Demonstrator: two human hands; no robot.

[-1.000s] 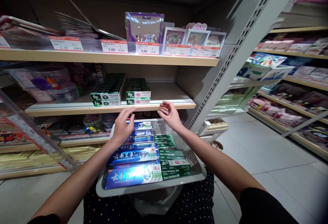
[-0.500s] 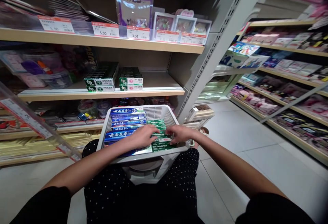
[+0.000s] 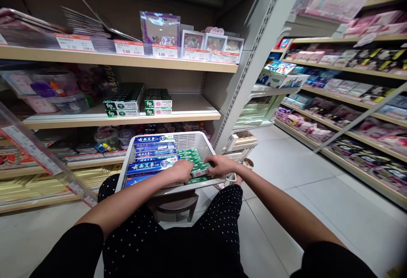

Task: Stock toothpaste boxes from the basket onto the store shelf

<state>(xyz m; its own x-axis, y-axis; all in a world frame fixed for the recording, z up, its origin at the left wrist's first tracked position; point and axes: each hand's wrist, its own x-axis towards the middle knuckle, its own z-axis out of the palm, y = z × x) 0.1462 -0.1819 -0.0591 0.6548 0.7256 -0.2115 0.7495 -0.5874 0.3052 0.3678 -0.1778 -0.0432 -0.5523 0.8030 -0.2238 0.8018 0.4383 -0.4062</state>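
In the head view, a white plastic basket (image 3: 208, 142) rests in front of me at knee height. Blue toothpaste boxes (image 3: 144, 166) fill its left side, and green toothpaste boxes (image 3: 187, 154) stand in rows on the right. One green toothpaste box (image 3: 199, 169) is between my hands near the basket's front right. My left hand (image 3: 182, 171) has its fingers curled at the left end of this box. At its right end, my right hand (image 3: 221, 164) grips with thumb and fingers. My fingers partly cover the label.
On the shelf (image 3: 178, 116) ahead stand two stacks of green and white toothpaste boxes (image 3: 124, 102). Above is a shelf with price tags (image 3: 129, 48). A metal upright (image 3: 235, 82) rises right of the basket. Stocked shelves (image 3: 346, 74) line the far right aisle.
The green box between my hands now sits raised and tilted over the others. My left fingers have curled in closer. The camera view has shifted slightly.
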